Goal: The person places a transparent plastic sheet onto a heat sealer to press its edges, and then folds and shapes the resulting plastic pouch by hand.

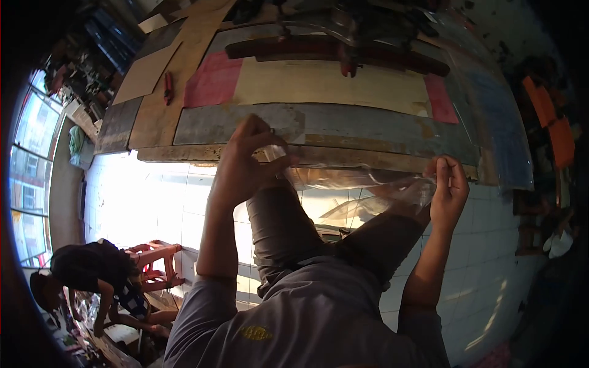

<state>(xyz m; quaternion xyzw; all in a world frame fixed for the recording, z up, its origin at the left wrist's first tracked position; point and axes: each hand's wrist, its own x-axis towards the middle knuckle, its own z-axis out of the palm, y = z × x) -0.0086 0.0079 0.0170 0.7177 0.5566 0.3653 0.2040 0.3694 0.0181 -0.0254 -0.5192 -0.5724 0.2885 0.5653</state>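
A clear plastic sheet (368, 178) stretches between my two hands, in front of the workbench's near edge and above my lap. My left hand (251, 156) pinches its left end, with the fingers bent over the bench edge. At the sheet's right end, my right hand (450, 181) is closed on it between thumb and fingers. Beyond them, a long pale yellow strip (331, 83) lies on the bench (227, 126), with a pink piece (211, 78) at its left and another pink piece (440, 98) at its right.
A dark machine bar (337, 49) spans the bench's far side. A red-handled tool (167, 88) lies at the left near a cardboard piece (147, 73). Another person (92, 267) bends over beside a red stool (161, 267) at the lower left. Orange objects (540, 104) are at the right.
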